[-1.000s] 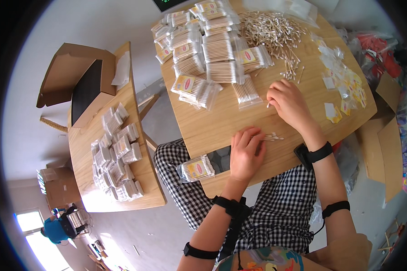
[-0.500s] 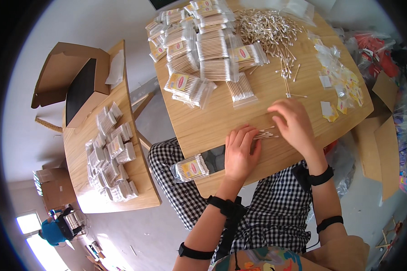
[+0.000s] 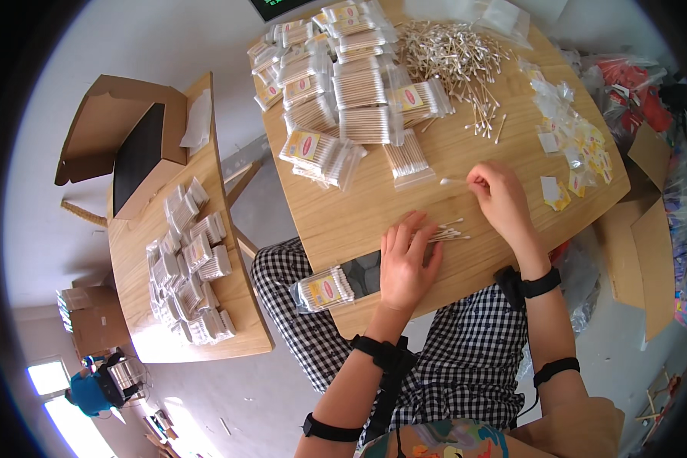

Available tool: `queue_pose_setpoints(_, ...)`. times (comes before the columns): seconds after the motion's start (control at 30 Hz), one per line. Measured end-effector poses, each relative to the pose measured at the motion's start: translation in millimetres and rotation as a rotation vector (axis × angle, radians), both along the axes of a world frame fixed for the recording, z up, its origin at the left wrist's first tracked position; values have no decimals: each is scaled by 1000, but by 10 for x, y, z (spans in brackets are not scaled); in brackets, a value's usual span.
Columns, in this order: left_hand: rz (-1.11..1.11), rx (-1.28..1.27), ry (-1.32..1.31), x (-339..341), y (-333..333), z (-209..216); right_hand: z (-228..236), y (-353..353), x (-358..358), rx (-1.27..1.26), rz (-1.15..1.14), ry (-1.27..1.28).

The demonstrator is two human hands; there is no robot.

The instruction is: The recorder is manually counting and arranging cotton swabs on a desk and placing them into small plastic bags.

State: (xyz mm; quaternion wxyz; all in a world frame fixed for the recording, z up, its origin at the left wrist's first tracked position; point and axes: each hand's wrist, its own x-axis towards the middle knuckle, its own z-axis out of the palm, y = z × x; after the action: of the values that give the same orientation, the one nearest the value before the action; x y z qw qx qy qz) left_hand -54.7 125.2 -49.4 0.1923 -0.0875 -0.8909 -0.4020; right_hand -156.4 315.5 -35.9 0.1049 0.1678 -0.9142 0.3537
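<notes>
My left hand [image 3: 408, 261] rests at the table's near edge, fingers curled over a small bunch of cotton swabs [image 3: 450, 231] whose tips stick out to the right. Above it, my right hand [image 3: 500, 200] pinches a single cotton swab [image 3: 454, 182], its white tip pointing left. A filled bag of swabs [image 3: 324, 289] lies left of my left hand, on a dark grey pad [image 3: 365, 272]. Another bag [image 3: 408, 156] lies flat farther up the table. At the far side spreads a big heap of loose swabs [image 3: 450, 53], with several strays trailing toward me.
Stacked bags of swabs [image 3: 359, 84] fill the table's far left. Empty bags and yellow cards [image 3: 580, 145] lie at the right. On a side table [image 3: 240, 328] are more filled bags [image 3: 187, 267] and an open cardboard box [image 3: 149, 156]. A person [image 3: 91, 393] is in the background.
A loose swab that lay beyond my right hand is gone from that spot, and my right hand now pinches a swab. My left hand stays over the bunch.
</notes>
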Motion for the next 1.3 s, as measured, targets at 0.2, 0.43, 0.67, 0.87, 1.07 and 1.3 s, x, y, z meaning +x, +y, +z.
queue_pose_setpoints(0.2, -25, -55, 14, -7, -5, -29, 149, -337, 442, -134, 225, 20)
queue_pose_setpoints(0.43, -30, -39, 49, -13, -12, -89, 91, 129, 502, 44, 146, -47)
queue_pose_setpoints(0.67, -45, -25, 39, -19, 15, -99, 42, 192, 389, 71, -37, 13)
queue_pose_setpoints(0.87, -28, -84, 6, -11, 9, -16, 180, -161, 301, -39, 182, -184)
queue_pose_setpoints(1.07, -52, -62, -18, -12, 5, -44, 28, 241, -539, -13, -409, 32)
queue_pose_setpoints(1.3, -49, -34, -14, -17, 2, -17, -246, 61, -1114, 264, -570, 152)
